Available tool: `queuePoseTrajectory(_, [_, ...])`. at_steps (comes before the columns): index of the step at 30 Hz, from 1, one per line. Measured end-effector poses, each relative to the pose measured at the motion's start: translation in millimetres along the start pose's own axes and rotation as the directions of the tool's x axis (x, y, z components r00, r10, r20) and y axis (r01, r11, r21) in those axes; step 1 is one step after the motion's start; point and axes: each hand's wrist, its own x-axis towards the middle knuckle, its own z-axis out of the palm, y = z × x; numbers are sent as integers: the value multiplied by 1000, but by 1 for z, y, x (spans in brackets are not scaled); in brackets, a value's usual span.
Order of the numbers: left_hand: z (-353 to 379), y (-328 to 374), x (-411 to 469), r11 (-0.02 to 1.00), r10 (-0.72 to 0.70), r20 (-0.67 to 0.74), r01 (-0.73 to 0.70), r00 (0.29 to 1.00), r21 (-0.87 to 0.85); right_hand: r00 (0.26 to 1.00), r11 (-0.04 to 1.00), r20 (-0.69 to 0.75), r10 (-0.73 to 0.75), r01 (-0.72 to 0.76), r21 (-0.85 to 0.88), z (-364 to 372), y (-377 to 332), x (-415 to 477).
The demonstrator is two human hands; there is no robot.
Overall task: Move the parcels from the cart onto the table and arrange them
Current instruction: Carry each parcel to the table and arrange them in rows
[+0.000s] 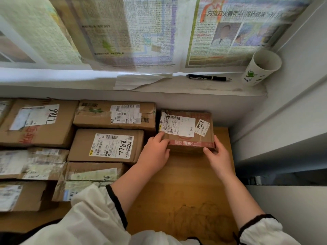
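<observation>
Currently: small brown cardboard parcel with white labels and red tape [186, 131], long axis left-to-right, on wooden surface [185, 191] at back right, just beside taped brown carton [115, 114]; grip holding it, left hand [155, 151] at near-left corner, right hand [217, 154] at near-right, equally near.

The person wears a loose off-white top of thin, softly creased cloth. The left sleeve [92, 209] is wide and baggy and ends partway along the forearm in a narrow black cuff [116, 204] that rings the arm as a dark band. The right sleeve [263, 232] puffs out in the same pale cloth and is gathered into a matching dark cuff [254, 220] with a slightly fuzzy edge. Beyond both cuffs the forearms are bare, as are the left hand [155, 153] and the right hand [219, 156].
</observation>
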Motion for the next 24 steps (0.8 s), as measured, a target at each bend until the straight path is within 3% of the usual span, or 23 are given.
queuePoseTrajectory(3, [-6, -3, -8, 990, 130, 37, -131, 991, 51, 1000, 1000, 30, 3, -3, -24, -14, 2, -9])
queuePoseTrajectory(8, [-11, -5, -34, 957, 271, 91, -278, 958, 82, 997, 997, -38, 68, -69, -35, -35, 15, -31])
queuePoseTrajectory(17, [-9, -27, -98, 930, 350, 178, -364, 920, 56, 987, 985, -32, 155, -157, -74, -21, 36, -95])
queuePoseTrajectory(24, [-12, -43, -148, 939, 340, 131, -344, 931, 7, 973, 973, -26, 230, -229, 29, 1, 52, -147])
